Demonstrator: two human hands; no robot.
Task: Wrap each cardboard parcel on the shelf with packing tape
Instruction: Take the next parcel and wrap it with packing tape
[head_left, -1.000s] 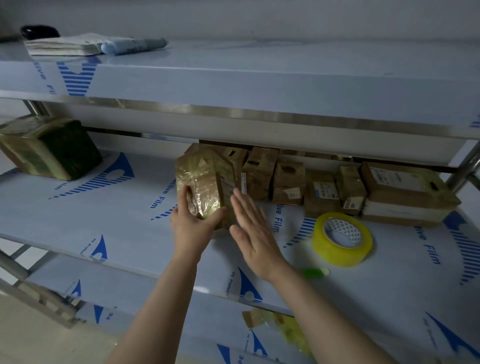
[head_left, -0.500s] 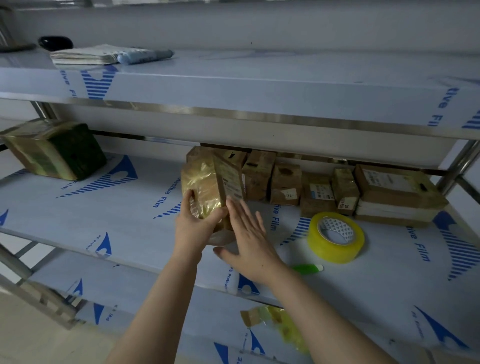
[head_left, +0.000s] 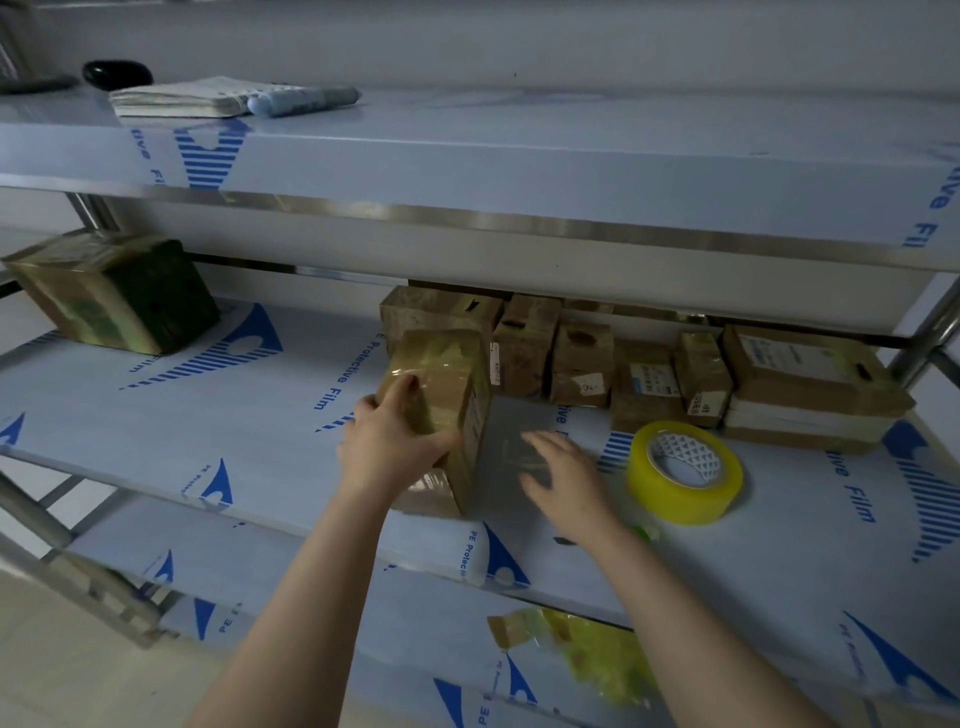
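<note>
Cardboard parcel (head_left: 441, 374), glossy with yellowish packing tape, stands on end near the front middle of the middle shelf (head_left: 208, 415). Your left hand (head_left: 387, 447) grips its near left side, with fingers and thumb wrapped round it. Your right hand (head_left: 566, 473) is open with fingers spread. It is motion-blurred, just right of the parcel and apart from it, and holds nothing. Whether it touches the shelf cannot be told. Further right a yellow packing tape roll (head_left: 683, 470) lies flat. A row of brown cardboard parcels (head_left: 576, 364) lines the far side of the shelf, behind the held one. A larger taped box (head_left: 114, 291) sits at the far left.
</note>
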